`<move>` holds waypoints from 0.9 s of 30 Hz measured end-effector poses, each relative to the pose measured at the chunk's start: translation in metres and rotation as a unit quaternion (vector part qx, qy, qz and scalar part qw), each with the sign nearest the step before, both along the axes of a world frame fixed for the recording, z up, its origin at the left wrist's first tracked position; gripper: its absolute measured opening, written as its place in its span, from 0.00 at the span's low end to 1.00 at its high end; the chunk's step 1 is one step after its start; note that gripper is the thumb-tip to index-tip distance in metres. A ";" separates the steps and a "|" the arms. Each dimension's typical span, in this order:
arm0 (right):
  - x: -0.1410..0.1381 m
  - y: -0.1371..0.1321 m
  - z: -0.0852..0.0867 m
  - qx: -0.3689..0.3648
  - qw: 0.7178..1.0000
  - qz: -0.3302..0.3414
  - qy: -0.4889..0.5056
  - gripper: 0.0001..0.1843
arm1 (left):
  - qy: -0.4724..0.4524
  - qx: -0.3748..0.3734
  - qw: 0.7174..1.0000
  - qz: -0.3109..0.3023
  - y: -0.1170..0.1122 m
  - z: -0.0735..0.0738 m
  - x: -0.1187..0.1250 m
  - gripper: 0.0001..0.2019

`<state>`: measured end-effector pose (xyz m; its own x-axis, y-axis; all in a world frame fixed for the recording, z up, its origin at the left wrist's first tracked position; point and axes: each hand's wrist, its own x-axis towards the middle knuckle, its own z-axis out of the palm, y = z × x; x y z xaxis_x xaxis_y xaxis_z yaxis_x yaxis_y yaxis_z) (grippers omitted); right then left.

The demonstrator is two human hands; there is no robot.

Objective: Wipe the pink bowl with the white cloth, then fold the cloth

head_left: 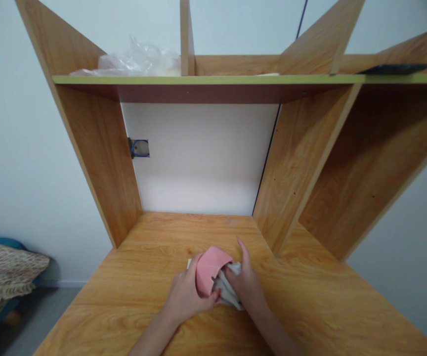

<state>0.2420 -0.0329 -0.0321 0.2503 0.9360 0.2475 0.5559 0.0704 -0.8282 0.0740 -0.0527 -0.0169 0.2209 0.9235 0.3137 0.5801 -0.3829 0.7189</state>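
Note:
My left hand (185, 296) is wrapped round a pink cup (209, 269) that lies tilted on its side just above the wooden desk (132, 277). My right hand (246, 283) presses a crumpled whitish-grey cloth (228, 290) into and against the cup's mouth, its fingers closed on the cloth and one finger stretched forward. Both hands meet at the middle of the desk, near its front.
A wooden upright panel (295, 168) rises at the right of the desk recess, another at the left (98, 148). A shelf (235, 79) above carries a clear plastic bag (139, 59) and a dark flat object (395, 68). A patterned blanket (2, 272) lies at the far left.

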 end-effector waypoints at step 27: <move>-0.006 0.002 -0.011 0.079 0.980 0.015 0.181 0.33 | -0.123 -0.033 0.987 -0.096 0.003 -0.002 0.001 0.46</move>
